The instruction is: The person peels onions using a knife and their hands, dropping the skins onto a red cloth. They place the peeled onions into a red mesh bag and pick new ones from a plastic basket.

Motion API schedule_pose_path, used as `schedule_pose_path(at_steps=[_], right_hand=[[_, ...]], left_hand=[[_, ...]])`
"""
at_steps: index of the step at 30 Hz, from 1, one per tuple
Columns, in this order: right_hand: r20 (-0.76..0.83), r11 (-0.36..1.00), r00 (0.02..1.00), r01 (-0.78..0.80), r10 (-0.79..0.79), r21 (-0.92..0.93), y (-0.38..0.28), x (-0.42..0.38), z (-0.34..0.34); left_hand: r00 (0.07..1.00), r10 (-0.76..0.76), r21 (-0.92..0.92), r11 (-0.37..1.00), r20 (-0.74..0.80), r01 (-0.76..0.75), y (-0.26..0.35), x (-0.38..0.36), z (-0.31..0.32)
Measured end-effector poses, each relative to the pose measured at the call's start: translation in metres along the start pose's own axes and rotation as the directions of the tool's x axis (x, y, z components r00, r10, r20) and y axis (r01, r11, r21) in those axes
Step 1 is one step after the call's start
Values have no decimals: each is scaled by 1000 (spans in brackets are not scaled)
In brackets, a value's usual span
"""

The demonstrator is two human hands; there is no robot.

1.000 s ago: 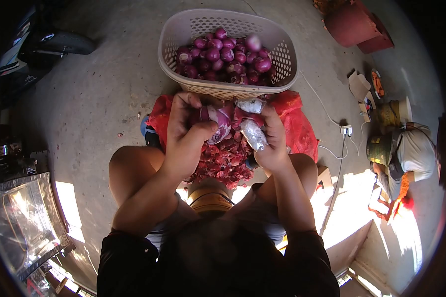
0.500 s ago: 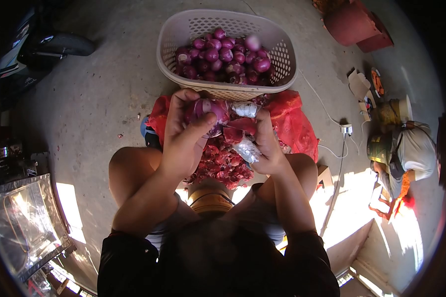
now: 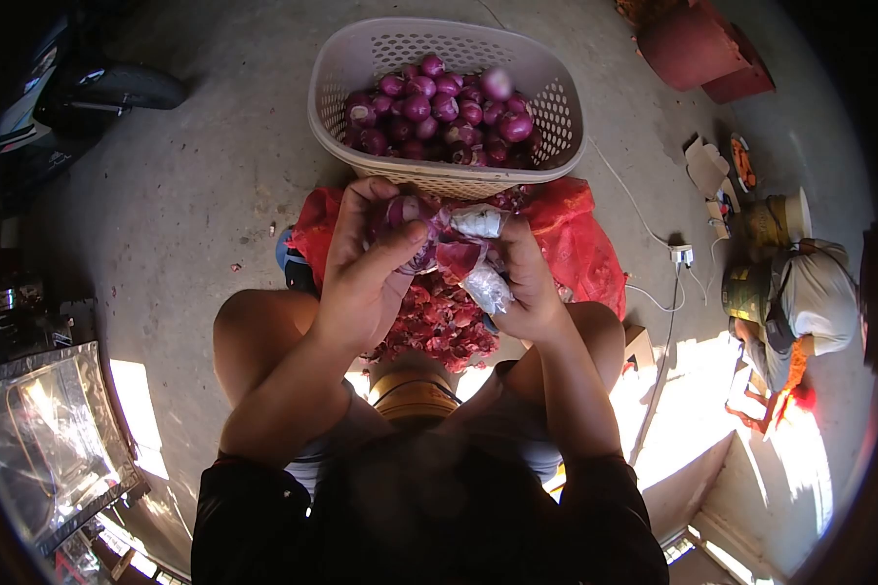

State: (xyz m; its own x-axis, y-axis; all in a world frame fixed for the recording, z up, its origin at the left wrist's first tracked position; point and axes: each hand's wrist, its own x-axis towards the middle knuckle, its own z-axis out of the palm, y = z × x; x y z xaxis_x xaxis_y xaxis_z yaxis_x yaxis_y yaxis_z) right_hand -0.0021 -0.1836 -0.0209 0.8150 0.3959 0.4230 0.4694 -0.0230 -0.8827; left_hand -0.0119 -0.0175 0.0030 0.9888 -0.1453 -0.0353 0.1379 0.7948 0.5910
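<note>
My left hand (image 3: 366, 268) is wrapped round a purple onion (image 3: 407, 219), thumb across its near side. Just right of it, my right hand (image 3: 527, 283) is closed, with silvery wrapping (image 3: 486, 290) on its thumb and a second wrapped finger (image 3: 477, 221) above. Between these wrapped parts is a piece of red onion skin (image 3: 458, 258), against the onion's right side. Whether a tool is in my right hand cannot be seen. Below both hands lies a heap of red skins (image 3: 439, 317). A plastic basket (image 3: 449, 175) beyond them holds several purple onions (image 3: 439, 105).
Red mesh sacking (image 3: 580, 244) lies under and beside the heap. A yellow container (image 3: 410, 395) stands between my knees. At the right, another person (image 3: 815, 297) bends over near a power socket (image 3: 682, 255) with cables. A wheel (image 3: 137, 86) is at the upper left.
My right hand and its wrapped fingers have shifted slightly. The red skin between them has changed shape and looks smaller. The onion has turned a little in my left hand.
</note>
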Motion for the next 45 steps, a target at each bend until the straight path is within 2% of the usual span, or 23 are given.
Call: schedule_pose_path(at_steps=[4, 7, 10, 13, 15, 18, 20, 23, 24, 27, 30, 33, 36, 37, 38, 42, 45], right_hand=[[44, 994, 996, -78, 82, -82, 5, -5, -6], [17, 984, 1000, 24, -21, -176, 3, -2, -5], [-99, 996, 991, -81, 85, 37, -2, -3, 0], [-38, 931, 987, -132, 154, 340, -7, -2, 0], [-13, 862, 969, -212, 245, 460, -7, -4, -1], [23, 781, 978, -179, 207, 598, -8, -1, -4], [5, 803, 986, -137, 165, 581, -15, 4, 0], [144, 914, 976, -206, 165, 349, -6, -2, -5], [92, 922, 984, -177, 155, 343, -6, -2, -1], [141, 949, 983, -152, 116, 276, -6, -2, -6], [89, 942, 994, -88, 62, 323, -2, -3, -5], [76, 971, 997, -32, 15, 238, -4, -1, -3], [-85, 944, 987, -107, 140, 311, -7, -1, 2], [-58, 891, 984, -126, 167, 436, -8, 0, -2], [-50, 865, 984, -124, 169, 486, -6, -2, -5], [-53, 842, 989, -91, 140, 532, -7, -3, -3], [-26, 815, 987, -114, 156, 567, -5, -6, -4]], left_hand=[[1000, 11, 24, 1000, 21, -11, 0, 0, -1], [999, 24, 73, 997, 31, -26, -1, 1, -6], [999, -23, 67, 998, 41, 20, 3, -1, -2], [996, -45, 12, 999, 77, 45, 2, -2, -2], [994, -31, -8, 999, 103, 32, 2, -2, -4], [994, -11, 2, 1000, 107, 11, 2, -2, -2], [998, -4, 25, 1000, 63, 3, 5, -1, 3], [998, 4, 119, 993, 63, -11, 0, 0, -3], [999, 5, 122, 992, 54, -12, 1, 0, -2], [999, 10, 152, 988, 49, -18, 1, -1, 2], [998, 13, 199, 980, 69, -27, 1, 0, -1], [995, 14, 184, 982, 98, -32, 1, 0, -1], [977, 37, 182, 980, 212, -77, -2, -1, -10], [967, 47, 207, 973, 250, -101, -2, -1, -14], [956, 56, 230, 965, 289, -126, -3, -1, -15], [980, 40, 28, 999, 193, -46, -1, 1, -4], [987, -6, 15, 1000, 162, 3, -1, -1, -10]])
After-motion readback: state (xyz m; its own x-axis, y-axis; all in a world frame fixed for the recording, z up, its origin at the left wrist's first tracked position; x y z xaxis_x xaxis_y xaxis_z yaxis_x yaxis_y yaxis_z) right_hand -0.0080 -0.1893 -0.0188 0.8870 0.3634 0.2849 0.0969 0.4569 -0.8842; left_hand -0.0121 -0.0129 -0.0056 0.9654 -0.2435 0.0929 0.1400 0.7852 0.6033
